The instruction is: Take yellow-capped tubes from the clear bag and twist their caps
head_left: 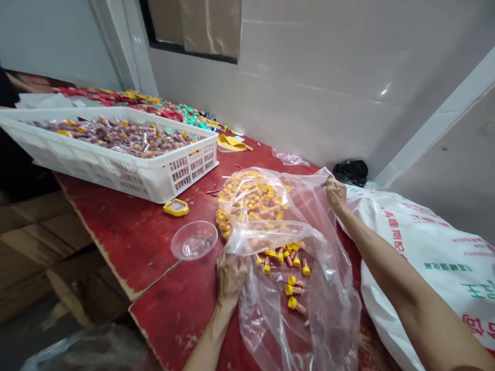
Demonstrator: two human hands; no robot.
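Head view; glare and folds in the film hide much of the load. A clear, crinkled polythene bag (pixel 328 314) lies on a worn red painted tabletop (pixel 116 242); its mouth is folded back. Small yellow-capped tubes with reddish bodies (pixel 294 291) lie scattered in its lower part, and a dense heap of the same tubes (pixel 251 198) shows blurred through the film higher up; the exact count cannot be made out. The left hand (pixel 231 275) rests at the bag's folded lip; its fingers (pixel 236 263) curl toward the film, tips hidden, so a firm grip cannot be confirmed. The right hand (pixel 335 195) is at the bag's far edge, its fingers (pixel 328 180) closed, pinching the thin plastic. Beyond lies a white lattice-walled plastic crate (pixel 193 170), heaped with wrapped sweets (pixel 116 136) and cut off at the frame's left; a clear round plastic bowl (pixel 193 240) stands just left of the bag; a white woven sack with red and green print (pixel 417 268) lies right, under the right forearm (pixel 382 257); its characters are not legible.
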